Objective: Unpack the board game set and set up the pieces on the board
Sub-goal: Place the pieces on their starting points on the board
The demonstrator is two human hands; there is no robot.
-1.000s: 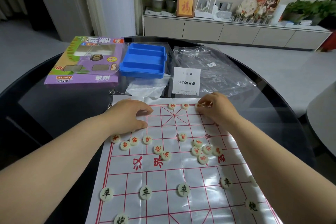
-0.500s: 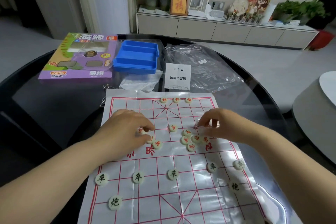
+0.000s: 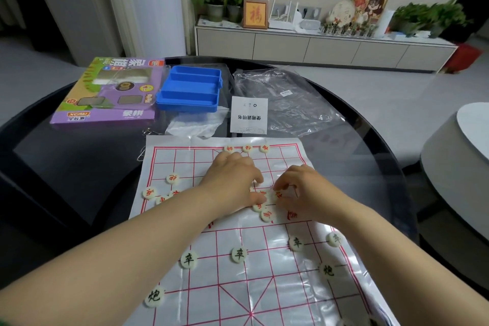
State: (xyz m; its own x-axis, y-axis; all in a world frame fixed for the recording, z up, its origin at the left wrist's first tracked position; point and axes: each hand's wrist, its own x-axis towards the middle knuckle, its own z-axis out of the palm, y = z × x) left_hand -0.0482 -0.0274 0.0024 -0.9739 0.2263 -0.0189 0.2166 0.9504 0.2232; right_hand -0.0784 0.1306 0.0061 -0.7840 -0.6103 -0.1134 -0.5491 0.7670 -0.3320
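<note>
The paper board [image 3: 238,286] with red lines lies flat on the dark glass bench [image 3: 66,167]. Both hands are over the middle of the board, close together. The right grip [image 3: 299,190] has its fingers curled down and pinches a round piece with red writing [image 3: 278,195]. The left grip [image 3: 232,182] is curled over the little pile of red pieces [image 3: 266,216] just beside it, but I cannot tell if it is holding one. Three red pieces [image 3: 247,148] sit in a row at the far edge of the board. Two more red pieces [image 3: 172,178] lie near the left side. Pieces with dark writing [image 3: 239,254] stand spread out on the near half. Behind the board are a purple box [image 3: 105,92], a blue tray [image 3: 191,90], a white leaflet [image 3: 248,115] and a clear bag [image 3: 285,103].
</note>
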